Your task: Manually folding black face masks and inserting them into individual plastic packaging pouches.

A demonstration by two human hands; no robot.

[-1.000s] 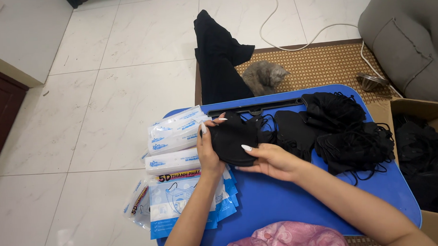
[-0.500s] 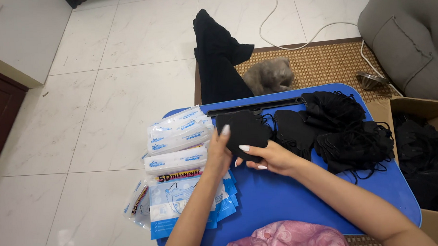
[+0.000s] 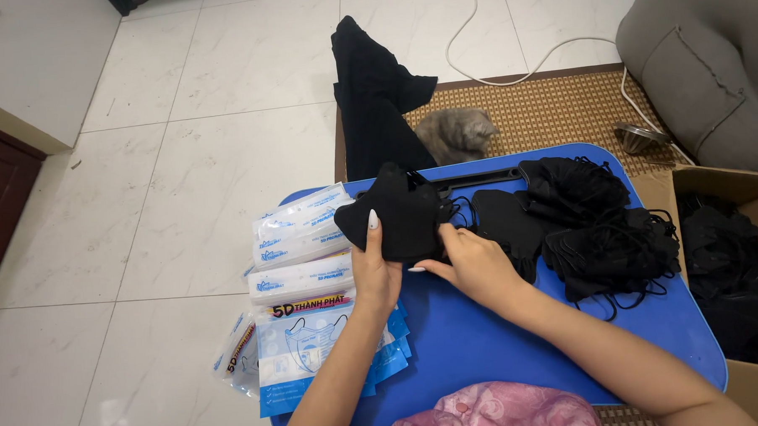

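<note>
Both hands hold a small stack of black face masks [image 3: 396,211] just above the blue table [image 3: 518,351]. My left hand [image 3: 374,272] grips the stack's left lower edge, thumb on top. My right hand [image 3: 473,264] pinches its right lower edge. A loose heap of black masks [image 3: 602,226] with tangled ear loops lies to the right on the table. One flat black mask [image 3: 505,221] rests between the heap and my hands. Filled clear-and-blue mask packets [image 3: 300,237] are stacked at the table's left edge, with empty printed bags [image 3: 304,350] below them.
A grey cat [image 3: 456,135] sits on a woven mat [image 3: 560,114] behind the table, beside a black cloth [image 3: 375,95]. A cardboard box [image 3: 734,276] with black masks stands at right. A grey sofa [image 3: 709,50], white cable [image 3: 508,53] and metal bowl [image 3: 639,137] lie beyond.
The mask stack went from lying flat under my hands to being lifted and held upright between both hands. The cat turned and shifted slightly behind the table.
</note>
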